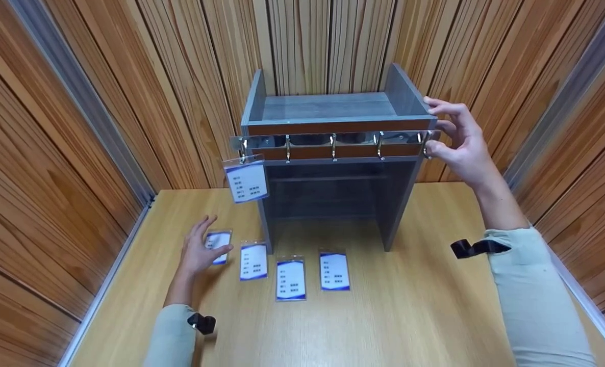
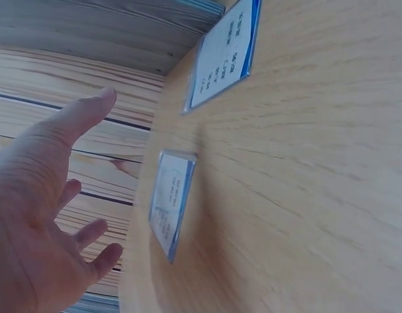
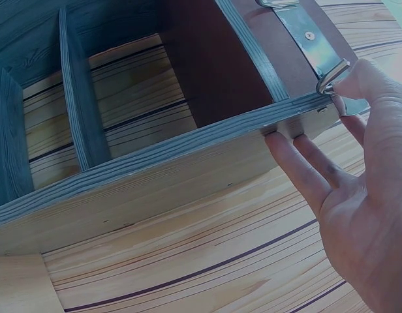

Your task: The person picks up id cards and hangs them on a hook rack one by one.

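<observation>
In the head view my left hand (image 1: 200, 250) hovers with spread fingers over the leftmost ID badge (image 1: 219, 239), partly covering it. In the left wrist view a gap shows between that hand (image 2: 44, 215) and the badge (image 2: 168, 202). My right hand (image 1: 463, 142) grips the right end of a metal hook rail (image 1: 353, 138), thumb at the last hook (image 3: 333, 77) and fingertips against the side panel of the grey shelf (image 3: 168, 163). Another ID badge (image 1: 247, 179) hangs tilted from the leftmost hook. The other hooks carry nothing.
Three more ID badges lie in a row on the wooden table: one near the shelf's left leg (image 1: 253, 261), one in the middle (image 1: 291, 279) and one to the right (image 1: 334, 270). Wood-panelled walls (image 1: 328, 46) enclose the table behind and at both sides.
</observation>
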### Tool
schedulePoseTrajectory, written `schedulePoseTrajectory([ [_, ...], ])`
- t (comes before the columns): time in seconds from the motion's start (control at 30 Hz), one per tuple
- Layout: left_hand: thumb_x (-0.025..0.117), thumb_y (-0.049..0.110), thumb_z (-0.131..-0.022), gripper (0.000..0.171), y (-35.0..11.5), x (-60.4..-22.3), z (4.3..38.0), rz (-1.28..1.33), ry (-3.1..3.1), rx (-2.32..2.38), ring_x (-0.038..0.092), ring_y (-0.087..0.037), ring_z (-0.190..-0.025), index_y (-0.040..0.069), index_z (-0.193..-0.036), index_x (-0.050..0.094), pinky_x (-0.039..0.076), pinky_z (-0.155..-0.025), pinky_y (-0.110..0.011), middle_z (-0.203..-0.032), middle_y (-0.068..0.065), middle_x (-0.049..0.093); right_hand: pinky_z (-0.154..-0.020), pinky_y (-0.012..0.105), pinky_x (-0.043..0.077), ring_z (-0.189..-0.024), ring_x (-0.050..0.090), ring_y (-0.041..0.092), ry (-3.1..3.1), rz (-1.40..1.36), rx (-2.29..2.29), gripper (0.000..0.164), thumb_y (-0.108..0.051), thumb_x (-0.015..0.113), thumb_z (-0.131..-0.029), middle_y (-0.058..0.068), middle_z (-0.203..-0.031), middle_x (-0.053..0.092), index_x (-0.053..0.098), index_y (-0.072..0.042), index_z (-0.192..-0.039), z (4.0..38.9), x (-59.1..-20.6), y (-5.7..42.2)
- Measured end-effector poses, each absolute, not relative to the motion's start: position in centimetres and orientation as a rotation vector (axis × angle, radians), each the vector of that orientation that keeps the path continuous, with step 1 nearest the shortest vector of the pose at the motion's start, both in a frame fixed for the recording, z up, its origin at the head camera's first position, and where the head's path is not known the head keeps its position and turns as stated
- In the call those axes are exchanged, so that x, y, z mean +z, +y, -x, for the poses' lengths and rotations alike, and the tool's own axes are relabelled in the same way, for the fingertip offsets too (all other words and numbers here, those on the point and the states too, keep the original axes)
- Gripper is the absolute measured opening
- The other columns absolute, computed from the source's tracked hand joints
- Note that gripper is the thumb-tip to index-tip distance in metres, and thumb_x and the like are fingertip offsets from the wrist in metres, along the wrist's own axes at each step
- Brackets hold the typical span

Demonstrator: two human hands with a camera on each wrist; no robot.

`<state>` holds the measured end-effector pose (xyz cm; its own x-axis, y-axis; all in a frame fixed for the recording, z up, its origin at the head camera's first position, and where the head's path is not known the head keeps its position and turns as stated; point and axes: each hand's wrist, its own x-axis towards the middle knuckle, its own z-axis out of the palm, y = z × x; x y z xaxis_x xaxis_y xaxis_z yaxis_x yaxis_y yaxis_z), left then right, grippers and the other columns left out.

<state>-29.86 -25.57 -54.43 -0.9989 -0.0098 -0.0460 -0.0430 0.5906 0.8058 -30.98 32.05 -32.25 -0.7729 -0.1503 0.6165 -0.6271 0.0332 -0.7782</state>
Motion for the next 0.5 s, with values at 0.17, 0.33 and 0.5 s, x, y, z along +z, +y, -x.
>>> schedulePoseTrajectory([
  [0.17,0.085,0.022,-0.102,0.089,-25.8,-55.0,30.3,0.072,2.77,1.38,0.008,-0.051,-0.177,0.02,-0.177,0.038,0.015,-0.139,-0.077,-0.191,-0.015,0.017,-0.082,0.021,0.066,-0.136,0.066,0.026,-1.944,-0.808,1.791,0.054,0.021,0.059,-0.097,0.006,-0.171,0.052,0.051,0.007,-0.148,31.0,-32.3,32.1],
  [0.33,0.086,0.02,-0.1,0.089,-26.0,-55.6,30.8,0.105,2.773,1.332,0.012,-0.051,-0.176,0.018,-0.176,0.039,0.016,-0.14,-0.075,-0.19,-0.017,0.021,-0.078,0.019,0.064,-0.133,0.068,0.024,-1.937,-0.81,1.783,0.054,0.023,0.059,-0.096,0.006,-0.17,0.053,0.052,0.007,-0.148,31.1,-32.3,32.1],
  [0.5,0.087,0.02,-0.1,0.091,-26.3,-56.1,31.0,0.138,2.756,1.305,0.014,-0.05,-0.175,0.02,-0.177,0.038,0.018,-0.14,-0.075,-0.189,-0.018,0.023,-0.084,0.022,0.067,-0.135,0.067,0.026,-1.951,-0.784,1.775,0.054,0.021,0.06,-0.096,0.007,-0.171,0.053,0.051,0.009,-0.148,31.0,-32.2,32.0],
])
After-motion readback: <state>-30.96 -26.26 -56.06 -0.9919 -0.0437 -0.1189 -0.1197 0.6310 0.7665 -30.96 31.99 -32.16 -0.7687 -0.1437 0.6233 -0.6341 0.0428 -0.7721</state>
